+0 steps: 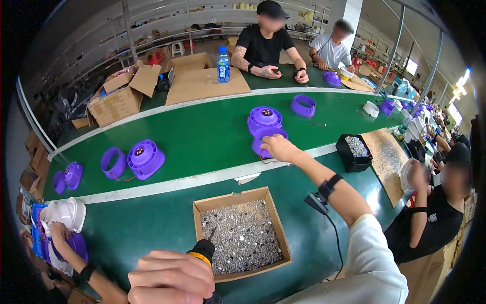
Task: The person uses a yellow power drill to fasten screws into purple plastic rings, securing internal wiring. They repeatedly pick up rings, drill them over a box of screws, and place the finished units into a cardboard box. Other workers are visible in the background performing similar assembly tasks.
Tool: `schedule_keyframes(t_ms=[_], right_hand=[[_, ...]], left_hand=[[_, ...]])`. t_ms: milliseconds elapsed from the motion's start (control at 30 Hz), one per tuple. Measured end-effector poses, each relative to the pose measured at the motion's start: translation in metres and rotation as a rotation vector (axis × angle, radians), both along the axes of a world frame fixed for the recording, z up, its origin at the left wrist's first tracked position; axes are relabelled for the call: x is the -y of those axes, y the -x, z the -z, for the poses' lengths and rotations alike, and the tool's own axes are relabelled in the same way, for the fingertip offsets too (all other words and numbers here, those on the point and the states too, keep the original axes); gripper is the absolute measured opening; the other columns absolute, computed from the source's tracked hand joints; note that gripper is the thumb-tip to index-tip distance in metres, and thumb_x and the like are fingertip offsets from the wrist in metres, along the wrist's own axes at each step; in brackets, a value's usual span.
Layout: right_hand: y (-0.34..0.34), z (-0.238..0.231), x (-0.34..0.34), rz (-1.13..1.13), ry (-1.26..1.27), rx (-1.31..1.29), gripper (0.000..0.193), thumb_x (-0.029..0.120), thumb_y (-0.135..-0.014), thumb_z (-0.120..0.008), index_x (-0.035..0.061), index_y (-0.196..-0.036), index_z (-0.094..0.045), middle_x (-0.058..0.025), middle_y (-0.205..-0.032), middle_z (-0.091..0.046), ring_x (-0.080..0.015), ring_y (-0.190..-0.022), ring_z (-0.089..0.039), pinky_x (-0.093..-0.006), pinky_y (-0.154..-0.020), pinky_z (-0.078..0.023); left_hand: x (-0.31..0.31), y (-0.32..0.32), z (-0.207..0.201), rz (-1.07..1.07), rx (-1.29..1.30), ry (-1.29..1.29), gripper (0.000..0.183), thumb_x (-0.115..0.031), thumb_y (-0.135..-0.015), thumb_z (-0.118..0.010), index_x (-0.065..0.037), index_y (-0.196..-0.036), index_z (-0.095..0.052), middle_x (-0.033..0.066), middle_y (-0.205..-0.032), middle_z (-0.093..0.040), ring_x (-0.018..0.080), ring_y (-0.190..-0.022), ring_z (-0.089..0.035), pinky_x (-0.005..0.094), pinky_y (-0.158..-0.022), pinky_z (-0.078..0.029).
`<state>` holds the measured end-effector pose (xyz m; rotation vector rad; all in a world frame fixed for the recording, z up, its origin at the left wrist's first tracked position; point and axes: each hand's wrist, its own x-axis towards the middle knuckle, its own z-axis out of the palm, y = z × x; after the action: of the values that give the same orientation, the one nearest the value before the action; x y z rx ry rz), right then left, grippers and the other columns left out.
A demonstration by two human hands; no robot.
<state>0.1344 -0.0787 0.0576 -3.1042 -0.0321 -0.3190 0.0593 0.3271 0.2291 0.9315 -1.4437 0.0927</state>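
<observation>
Gripping screwdriver [205, 249] left hand [169, 278], tip apparently toward screw box [273, 215].

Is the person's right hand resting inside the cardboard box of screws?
No, the right hand reaches out to the purple housing on the green belt, well beyond the box of screws.

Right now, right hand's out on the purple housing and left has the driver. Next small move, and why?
Probably draw the purple housing back off the green belt toward the screw box. The right hand is at its near edge at full reach, while the left hand holds the screwdriver close in, too far apart to work on it.
</observation>
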Motion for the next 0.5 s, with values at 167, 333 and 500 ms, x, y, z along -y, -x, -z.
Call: schedule_keyframes(t_ms=[167, 333, 500], right_hand=[[-0.052, 0.027, 0.052, 0.071, 0.101, 0.004, 0.021, 0.020, -0.088, -0.048, 0.0113, -0.095, -0.066, -0.0065, -0.099, -0.059, -0.0253, -0.101, -0.054, -0.0445, -0.089, -0.041], [-0.086, 0.002, 0.016, 0.142, 0.248, 0.167, 0.023, 0.028, -0.089, -0.048, 0.0120, -0.087, -0.065, -0.0081, -0.087, -0.064, -0.0247, -0.089, -0.062, -0.0423, -0.077, -0.045], [-0.087, -0.028, -0.029, 0.046, -0.021, -0.017, 0.035, 0.033, -0.093, -0.041, 0.0055, -0.095, -0.062, -0.0164, -0.102, -0.064, -0.0326, -0.092, -0.062, -0.0469, -0.084, -0.044]], left_hand=[[0.007, 0.001, 0.006, 0.015, -0.013, 0.050, 0.035, -0.023, -0.081, -0.067, 0.000, -0.097, -0.045, 0.0116, -0.065, -0.056, 0.0226, -0.050, -0.056, 0.0333, -0.046, -0.048], [0.002, 0.001, 0.003, -0.021, 0.001, 0.046, 0.034, -0.022, -0.081, -0.067, 0.001, -0.096, -0.046, 0.0117, -0.065, -0.056, 0.0224, -0.050, -0.055, 0.0328, -0.046, -0.047], [0.002, 0.003, 0.005, -0.038, -0.034, 0.090, 0.036, -0.023, -0.081, -0.068, 0.001, -0.096, -0.046, 0.0120, -0.066, -0.056, 0.0222, -0.050, -0.055, 0.0328, -0.046, -0.047]])
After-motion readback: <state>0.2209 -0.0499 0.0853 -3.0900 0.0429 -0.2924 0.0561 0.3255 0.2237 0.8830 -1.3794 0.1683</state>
